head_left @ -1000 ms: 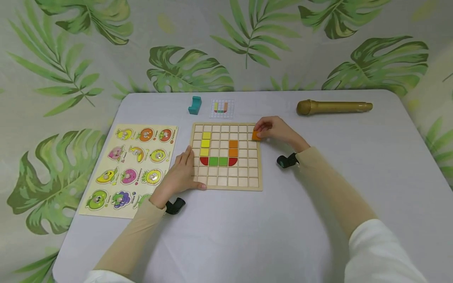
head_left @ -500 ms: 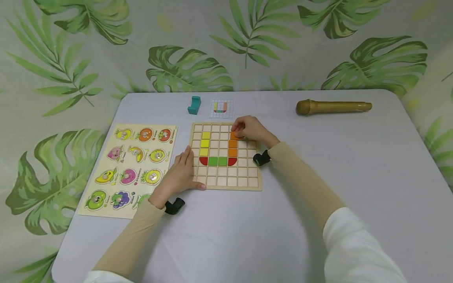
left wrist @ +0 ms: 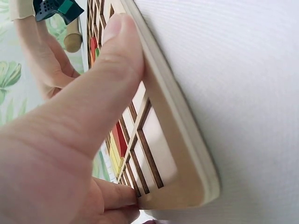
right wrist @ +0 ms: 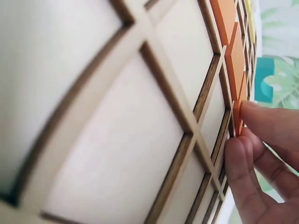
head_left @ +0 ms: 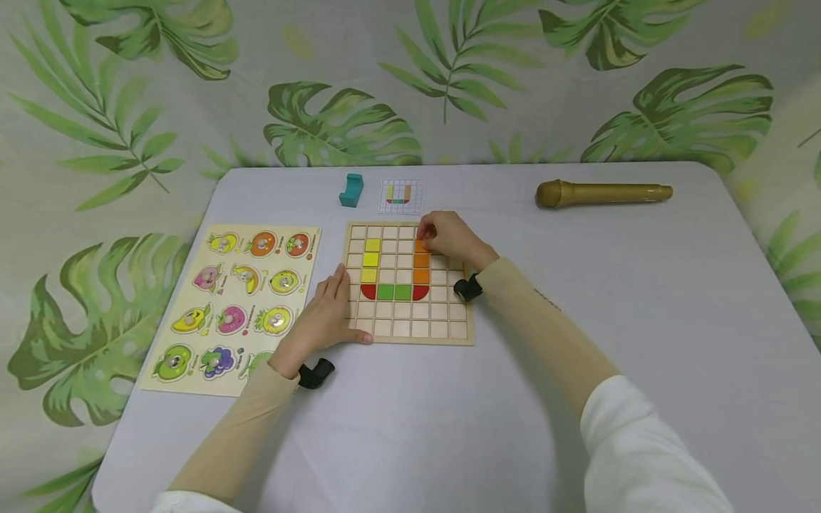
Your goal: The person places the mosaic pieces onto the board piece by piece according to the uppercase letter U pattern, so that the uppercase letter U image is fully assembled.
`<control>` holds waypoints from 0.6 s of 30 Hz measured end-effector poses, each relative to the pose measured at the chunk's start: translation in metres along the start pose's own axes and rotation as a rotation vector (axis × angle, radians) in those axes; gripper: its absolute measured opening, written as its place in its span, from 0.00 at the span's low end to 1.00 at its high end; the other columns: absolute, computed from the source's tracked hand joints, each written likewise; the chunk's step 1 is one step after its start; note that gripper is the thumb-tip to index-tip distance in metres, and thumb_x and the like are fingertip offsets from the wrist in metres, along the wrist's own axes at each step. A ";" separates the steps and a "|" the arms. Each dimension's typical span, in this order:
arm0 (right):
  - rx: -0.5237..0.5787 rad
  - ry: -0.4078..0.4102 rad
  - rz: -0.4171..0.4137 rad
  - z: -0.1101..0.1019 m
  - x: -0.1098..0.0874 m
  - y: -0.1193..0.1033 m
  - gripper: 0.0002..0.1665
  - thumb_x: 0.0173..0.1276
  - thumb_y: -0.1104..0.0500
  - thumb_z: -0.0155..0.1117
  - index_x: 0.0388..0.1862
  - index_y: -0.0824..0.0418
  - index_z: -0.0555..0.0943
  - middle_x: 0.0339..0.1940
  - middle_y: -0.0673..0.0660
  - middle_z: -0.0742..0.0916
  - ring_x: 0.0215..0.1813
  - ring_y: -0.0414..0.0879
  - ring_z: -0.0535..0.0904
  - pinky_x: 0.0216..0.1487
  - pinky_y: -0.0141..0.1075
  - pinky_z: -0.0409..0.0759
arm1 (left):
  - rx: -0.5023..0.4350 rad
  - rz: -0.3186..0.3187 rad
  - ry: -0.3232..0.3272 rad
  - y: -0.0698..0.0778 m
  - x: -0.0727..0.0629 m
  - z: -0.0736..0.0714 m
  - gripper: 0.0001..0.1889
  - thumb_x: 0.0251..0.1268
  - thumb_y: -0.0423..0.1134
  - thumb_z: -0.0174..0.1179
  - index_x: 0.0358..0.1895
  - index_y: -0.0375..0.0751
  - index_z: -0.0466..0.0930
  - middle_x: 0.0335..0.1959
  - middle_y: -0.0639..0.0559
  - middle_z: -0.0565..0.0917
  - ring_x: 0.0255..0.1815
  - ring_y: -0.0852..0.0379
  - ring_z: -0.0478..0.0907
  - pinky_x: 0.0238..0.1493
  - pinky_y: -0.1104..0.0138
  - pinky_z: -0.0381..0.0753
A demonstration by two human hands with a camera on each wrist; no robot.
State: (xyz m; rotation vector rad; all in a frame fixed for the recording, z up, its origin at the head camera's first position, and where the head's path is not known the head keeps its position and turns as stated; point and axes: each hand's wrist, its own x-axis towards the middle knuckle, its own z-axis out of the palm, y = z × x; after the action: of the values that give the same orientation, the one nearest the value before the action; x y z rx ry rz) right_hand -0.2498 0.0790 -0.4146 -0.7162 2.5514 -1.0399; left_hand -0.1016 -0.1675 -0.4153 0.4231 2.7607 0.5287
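A wooden grid board (head_left: 410,330) lies mid-table, bearing yellow tiles (head_left: 370,260), red rounded corner tiles (head_left: 420,292), green tiles (head_left: 394,292) and orange tiles (head_left: 420,268) in a U shape. My right hand (head_left: 452,235) pinches the topmost orange tile (right wrist: 239,109) by its edges, at its cell above the other orange ones; the fingers partly cover it. My left hand (head_left: 323,313) rests at the board's near left corner. Its fingers lie extended along the left side, and the thumb (left wrist: 114,60) touches the front rail in the left wrist view.
A fruit puzzle board (head_left: 199,285) lies to the left, partly under the left forearm. Behind the grid are a small pattern card (head_left: 400,196) showing a coloured U and a teal block (head_left: 351,190). A gold microphone-shaped object (head_left: 603,194) lies back right.
My right hand has carried the orange tile leftward from the board's right edge to the top of the orange column, then shifted slightly there. The left hand has stayed in place.
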 end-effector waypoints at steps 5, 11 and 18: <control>0.048 0.059 0.025 -0.004 -0.008 0.008 0.06 0.64 0.67 0.63 0.40 0.67 0.81 0.36 0.60 0.83 0.40 0.51 0.75 0.46 0.38 0.73 | -0.002 0.001 -0.011 0.001 0.001 -0.001 0.66 0.41 0.55 0.76 0.70 0.17 0.41 0.74 0.27 0.39 0.72 0.31 0.45 0.70 0.49 0.50; 0.108 0.134 0.049 -0.025 -0.034 0.027 0.09 0.67 0.64 0.63 0.43 0.68 0.81 0.38 0.61 0.84 0.42 0.53 0.77 0.46 0.40 0.73 | -0.002 -0.009 -0.040 0.003 0.001 -0.003 0.66 0.42 0.55 0.75 0.70 0.17 0.40 0.74 0.27 0.38 0.72 0.31 0.43 0.70 0.49 0.48; 0.091 0.177 0.074 -0.063 -0.084 0.057 0.12 0.68 0.61 0.62 0.46 0.67 0.82 0.41 0.61 0.84 0.43 0.54 0.79 0.41 0.40 0.73 | -0.007 -0.015 -0.051 0.002 0.001 -0.008 0.64 0.46 0.55 0.74 0.71 0.18 0.40 0.74 0.28 0.37 0.74 0.33 0.41 0.71 0.50 0.46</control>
State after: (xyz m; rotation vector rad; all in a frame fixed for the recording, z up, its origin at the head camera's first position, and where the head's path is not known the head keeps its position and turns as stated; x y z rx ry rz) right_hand -0.2271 0.1956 -0.4047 -0.5226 2.6348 -1.2355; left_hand -0.1050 -0.1675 -0.4079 0.4078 2.7102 0.5166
